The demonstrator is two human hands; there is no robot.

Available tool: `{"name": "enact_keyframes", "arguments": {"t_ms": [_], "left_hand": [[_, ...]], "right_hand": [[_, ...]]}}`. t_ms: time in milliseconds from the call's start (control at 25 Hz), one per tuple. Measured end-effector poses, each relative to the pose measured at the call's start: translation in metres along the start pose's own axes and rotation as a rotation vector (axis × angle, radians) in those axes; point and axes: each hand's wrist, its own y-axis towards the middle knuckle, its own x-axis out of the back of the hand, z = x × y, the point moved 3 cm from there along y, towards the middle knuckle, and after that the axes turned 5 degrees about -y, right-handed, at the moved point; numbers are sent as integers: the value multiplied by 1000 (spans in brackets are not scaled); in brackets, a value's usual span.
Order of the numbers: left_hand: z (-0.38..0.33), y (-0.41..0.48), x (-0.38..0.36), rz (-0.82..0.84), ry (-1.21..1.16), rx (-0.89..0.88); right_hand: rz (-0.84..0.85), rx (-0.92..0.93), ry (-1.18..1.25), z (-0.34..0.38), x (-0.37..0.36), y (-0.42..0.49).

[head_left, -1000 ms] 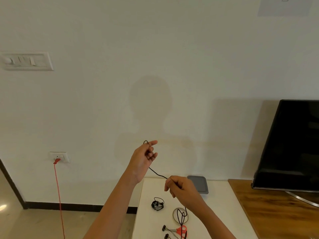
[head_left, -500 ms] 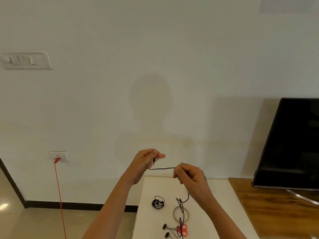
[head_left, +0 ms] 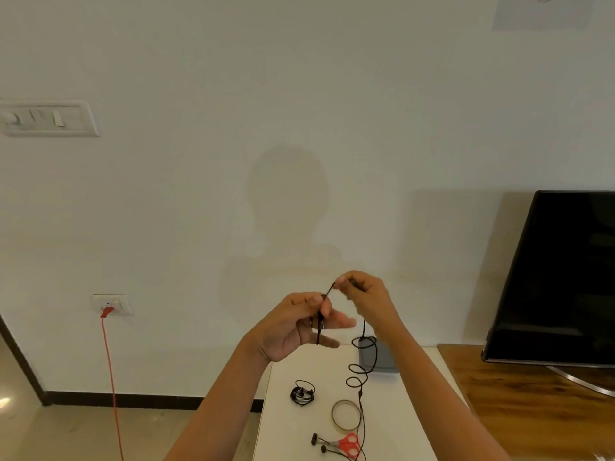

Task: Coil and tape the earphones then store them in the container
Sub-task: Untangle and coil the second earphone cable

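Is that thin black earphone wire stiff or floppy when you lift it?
Probably floppy: the thin black earphone wire hangs in loose curls below the right hand. Likely light too, since a mere pinch holds it up.

Earphone cable (head_left: 361, 399), apparently, between hands (head_left: 293, 327) (head_left: 366, 297)

Thin black wired earphones (head_left: 362, 394): top end pinched by left hand (head_left: 293, 327) and right hand (head_left: 366, 297), cable hanging in loose loops, earbuds on white table (head_left: 293, 427). Second black earphone set (head_left: 302, 393) lies coiled on the table. Clear tape roll (head_left: 333, 414) lies flat nearby. Grey rounded-rectangular container (head_left: 386, 361) at far table edge.
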Motion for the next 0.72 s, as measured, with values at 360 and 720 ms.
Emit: {"name": "enact_keyframes", "arguments": {"t_ms": [360, 720], "left_hand": [[-18, 10, 10, -319, 252, -186], [14, 0, 7, -115, 378, 90]], "right_hand": [[248, -114, 3, -16, -33, -83], [-46, 57, -79, 32, 13, -32]]}}
